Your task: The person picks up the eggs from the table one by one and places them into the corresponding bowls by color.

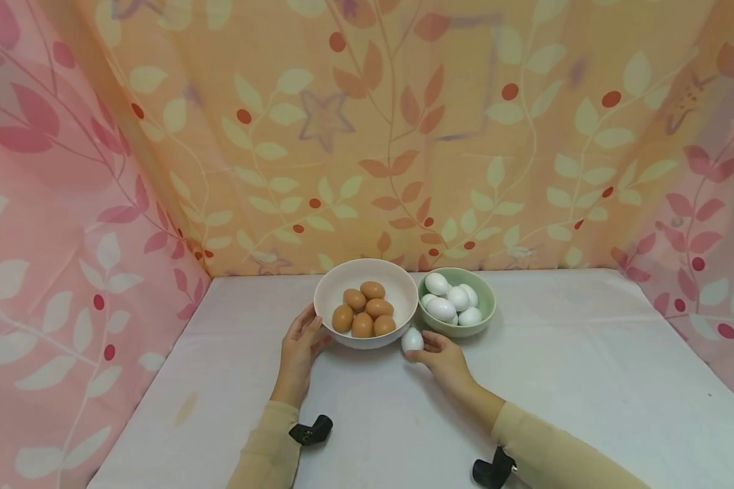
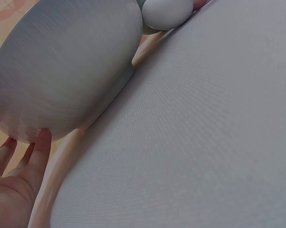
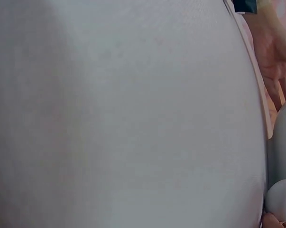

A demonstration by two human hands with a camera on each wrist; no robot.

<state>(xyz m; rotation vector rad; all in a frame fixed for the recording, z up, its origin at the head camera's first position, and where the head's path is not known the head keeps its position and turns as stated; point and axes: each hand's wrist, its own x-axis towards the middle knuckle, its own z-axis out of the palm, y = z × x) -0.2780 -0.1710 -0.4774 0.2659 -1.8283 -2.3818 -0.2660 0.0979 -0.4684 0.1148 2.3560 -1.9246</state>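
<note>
A large white bowl [image 1: 397, 282] with several brown eggs [image 1: 362, 324] in it stands at the middle of the table. My left hand [image 1: 297, 353] touches its left side with extended fingers; the left wrist view shows the fingertips [image 2: 42, 152] against the bowl's outer wall [image 2: 71, 61]. At the bowl's lower right, a white egg [image 1: 412, 339] is pinched between thumb and fingers of my right hand [image 1: 445, 358]. The right wrist view catches only that egg [image 3: 281, 200] and a bit of the fingers at its corner.
Touching or nearly touching the white bowl on the right is a smaller green bowl [image 1: 465, 331], filled with several white eggs [image 1: 441, 310]. A white cloth [image 1: 587, 367] covers the table. Patterned curtains [image 1: 391, 136] hang behind and at both sides.
</note>
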